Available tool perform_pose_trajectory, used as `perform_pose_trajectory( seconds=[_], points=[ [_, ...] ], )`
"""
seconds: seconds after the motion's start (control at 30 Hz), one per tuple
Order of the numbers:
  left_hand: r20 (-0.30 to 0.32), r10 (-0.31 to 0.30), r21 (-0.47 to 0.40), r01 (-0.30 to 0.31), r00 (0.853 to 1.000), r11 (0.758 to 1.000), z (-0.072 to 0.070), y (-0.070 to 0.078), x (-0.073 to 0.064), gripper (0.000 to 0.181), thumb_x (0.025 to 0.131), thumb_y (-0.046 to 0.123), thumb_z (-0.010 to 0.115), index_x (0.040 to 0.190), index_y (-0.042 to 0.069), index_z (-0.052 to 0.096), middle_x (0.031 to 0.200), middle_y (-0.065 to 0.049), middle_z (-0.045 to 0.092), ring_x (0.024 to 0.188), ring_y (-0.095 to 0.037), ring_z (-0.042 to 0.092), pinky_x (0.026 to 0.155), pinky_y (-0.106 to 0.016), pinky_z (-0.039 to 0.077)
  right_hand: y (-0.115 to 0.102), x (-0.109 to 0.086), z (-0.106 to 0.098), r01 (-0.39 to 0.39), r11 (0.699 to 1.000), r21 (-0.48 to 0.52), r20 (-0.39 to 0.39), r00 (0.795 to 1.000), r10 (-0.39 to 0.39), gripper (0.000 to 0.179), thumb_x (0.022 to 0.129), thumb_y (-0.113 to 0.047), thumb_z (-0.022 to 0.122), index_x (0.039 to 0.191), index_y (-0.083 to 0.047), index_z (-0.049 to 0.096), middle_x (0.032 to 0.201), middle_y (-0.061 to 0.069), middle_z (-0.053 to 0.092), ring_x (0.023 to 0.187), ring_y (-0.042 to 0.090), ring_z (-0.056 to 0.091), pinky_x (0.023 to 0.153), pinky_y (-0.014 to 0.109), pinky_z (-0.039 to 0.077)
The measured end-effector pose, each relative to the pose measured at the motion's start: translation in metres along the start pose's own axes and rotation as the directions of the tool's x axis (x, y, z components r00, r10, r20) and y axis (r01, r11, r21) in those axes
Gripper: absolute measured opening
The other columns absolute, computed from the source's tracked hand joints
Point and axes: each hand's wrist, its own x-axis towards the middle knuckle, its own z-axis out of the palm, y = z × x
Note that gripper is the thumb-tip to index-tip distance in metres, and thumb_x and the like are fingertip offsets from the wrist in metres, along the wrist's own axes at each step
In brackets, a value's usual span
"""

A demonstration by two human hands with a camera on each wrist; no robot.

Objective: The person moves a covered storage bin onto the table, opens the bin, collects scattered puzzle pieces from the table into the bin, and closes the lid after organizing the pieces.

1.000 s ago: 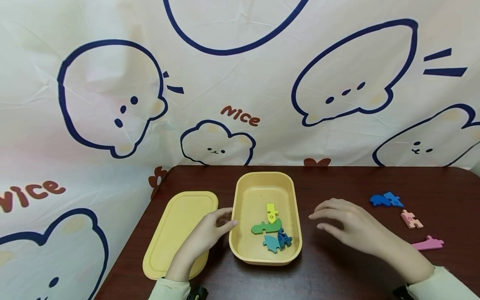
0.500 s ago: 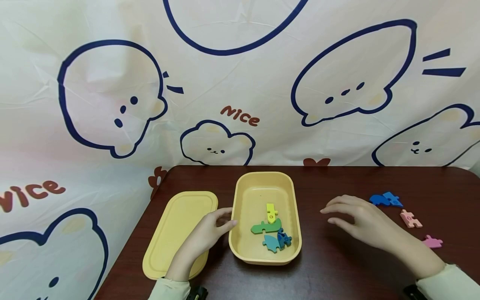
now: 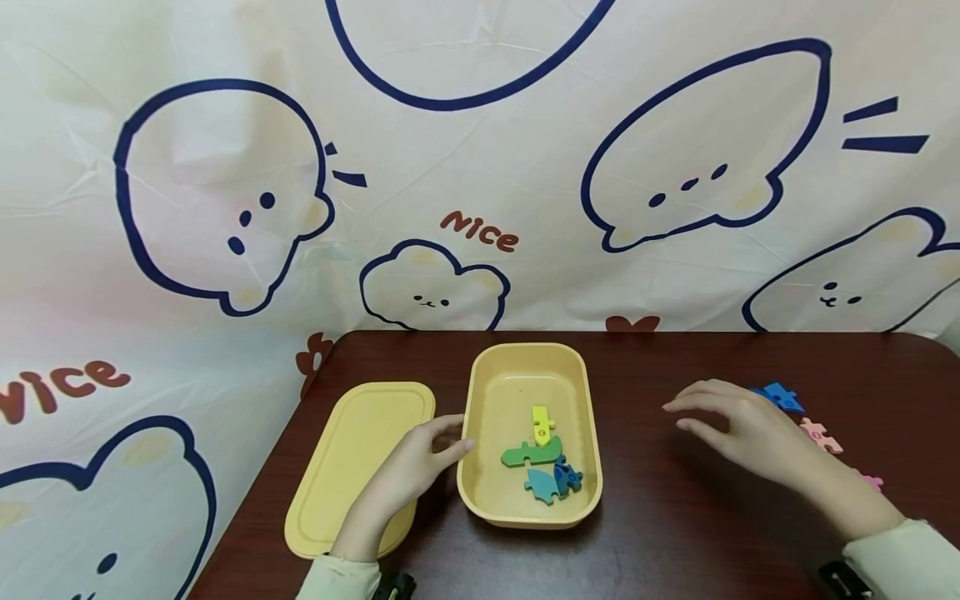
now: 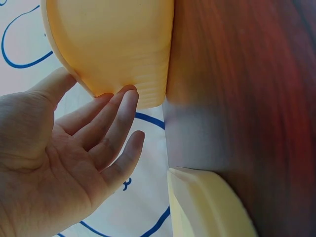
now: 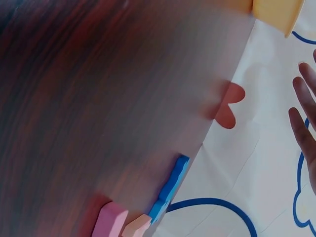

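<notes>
A yellow box (image 3: pixel 482 383) stands on the table with several puzzle pieces inside: a yellow piece (image 3: pixel 542 425), a green piece (image 3: pixel 531 452), a light-blue piece (image 3: pixel 542 485) and dark-blue ones (image 3: pixel 567 475). My left hand (image 3: pixel 420 458) holds the box's left side. In the left wrist view, its thumb (image 4: pixel 58 84) meets the rim and its fingertips rest against the outer wall. Right of the box, my right hand (image 3: pixel 742 425) hovers with loosely extended fingers, holding nothing. Near it lie blue pieces (image 3: pixel 783 397), a peach piece (image 3: pixel 821 436) and a pink piece (image 3: pixel 872 481), partly hidden by the hand and forearm.
A yellow lid (image 3: pixel 360 467) lies flat left of the box, partly under my left forearm. Behind the dark-brown table (image 3: pixel 660 542) hangs a white cloth (image 3: pixel 540 183) with blue cartoon drawings, close to the table's back edge.
My right hand has moved right and slightly back, away from the box, toward the loose pieces, covering part of them. The left hand and the box have stayed put.
</notes>
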Motion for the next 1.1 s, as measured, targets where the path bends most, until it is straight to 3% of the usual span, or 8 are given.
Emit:
perform_pose_trajectory(
  seconds=[0.43,0.73,1.1],
  points=[
    [0.01,0.005,0.0,-0.005,1.0,1.0,-0.001,0.001,0.0,0.044,0.098,0.021,0.065,0.136,0.0,0.057,0.117,-0.01,0.067,0.105,-0.026,0.065,0.085,-0.041,0.053,0.02,-0.009,-0.01,-0.03,0.999,-0.029,-0.014,0.999,0.03,0.042,0.072,0.0,0.086,0.107,-0.021,0.075,0.104,-0.01,0.068,0.093,0.007,0.062,0.07,0.015,0.048],
    [0.003,0.002,0.001,-0.002,1.0,1.0,-0.001,0.001,0.0,0.045,0.098,0.021,0.066,0.136,0.0,0.057,0.117,-0.01,0.067,0.105,-0.026,0.065,0.085,-0.04,0.053,0.034,-0.014,-0.018,-0.08,0.994,-0.078,0.007,0.997,0.081,0.038,0.073,-0.003,0.086,0.105,-0.021,0.075,0.102,-0.011,0.068,0.088,0.005,0.06,0.076,0.01,0.045],
    [0.003,0.008,-0.005,-0.008,1.0,1.0,0.0,0.0,0.0,0.045,0.098,0.021,0.066,0.136,-0.001,0.057,0.119,-0.012,0.066,0.107,-0.027,0.064,0.087,-0.042,0.053,0.052,-0.019,-0.026,-0.142,0.984,-0.11,0.063,0.987,0.15,0.034,0.076,-0.006,0.085,0.106,-0.017,0.075,0.103,-0.003,0.07,0.085,0.01,0.061,0.069,0.032,0.056]
  ],
)
